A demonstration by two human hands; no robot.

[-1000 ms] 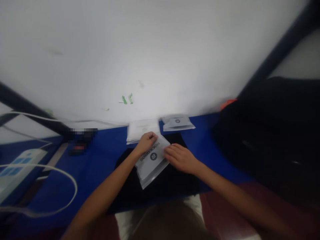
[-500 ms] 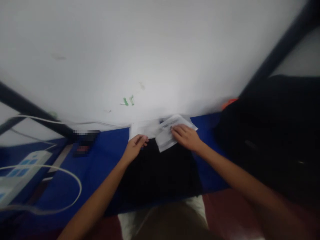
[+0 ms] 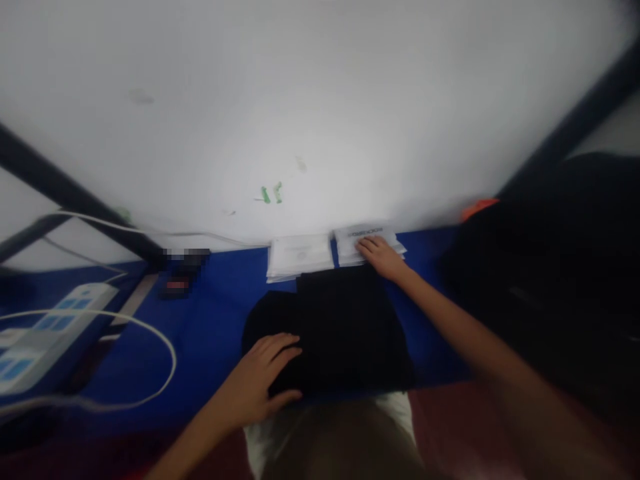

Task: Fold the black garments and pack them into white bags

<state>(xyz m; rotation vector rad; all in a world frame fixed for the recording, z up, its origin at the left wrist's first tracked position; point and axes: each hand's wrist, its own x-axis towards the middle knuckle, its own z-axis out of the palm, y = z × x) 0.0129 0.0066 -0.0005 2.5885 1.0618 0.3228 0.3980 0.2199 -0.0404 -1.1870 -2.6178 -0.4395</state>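
Note:
A folded piece of black cloth [image 3: 345,333] lies on the blue tabletop in front of me. Over its left edge is my left hand [image 3: 265,377], fingers stretched and thumb apart, holding nothing. Two stacks of flat white packets sit against the wall behind the cloth: the left stack [image 3: 300,255] has faint print, and the right stack [image 3: 353,243] carries dark lettering. My right hand [image 3: 381,257] rests flat on the right stack, fingers extended.
A white power strip [image 3: 60,333] with blue sockets and a looping white cable [image 3: 173,360] lie at the left. Near the wall is a blurred-out dark object [image 3: 185,273]. A large black mass [image 3: 550,280] fills the right side, with something orange [image 3: 479,209] behind it.
The packet under my right hand has gone from a tilt over the cloth to the right stack. My left hand has come back toward me and spread over the cloth's left side.

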